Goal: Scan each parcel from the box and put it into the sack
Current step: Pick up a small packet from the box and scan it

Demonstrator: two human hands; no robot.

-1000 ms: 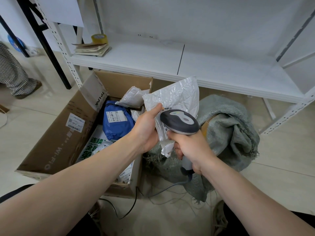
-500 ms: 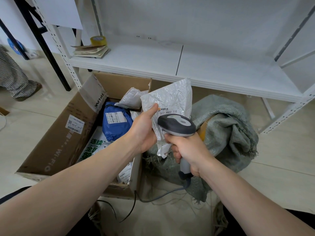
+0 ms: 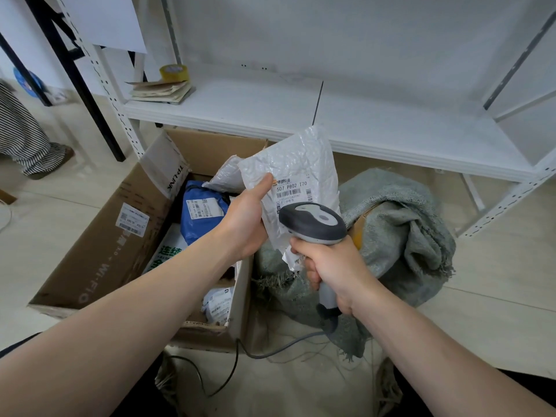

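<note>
The left hand (image 3: 243, 224) grips a white, crinkled plastic bubble-mailer parcel (image 3: 298, 164) by its left edge, thumb pressed on the front just beside the printed white shipping label (image 3: 293, 191). Touching or nearly touching the parcel's lower half, the right hand (image 3: 334, 266) is wrapped round the handle of a grey-and-black corded handheld barcode scanner (image 3: 313, 222).

A second ago the scanner's head covered the label; since then the parcel has been straightened and the barcode now shows clear above the head. The scan looks about to register, or just has.

Behind and right of the right hand slumps the grey-green woven sack (image 3: 400, 224), this parcel's next stop. Below and left of the left hand, the brown cardboard box (image 3: 99, 245) holds more parcels, so several rounds remain.
</note>
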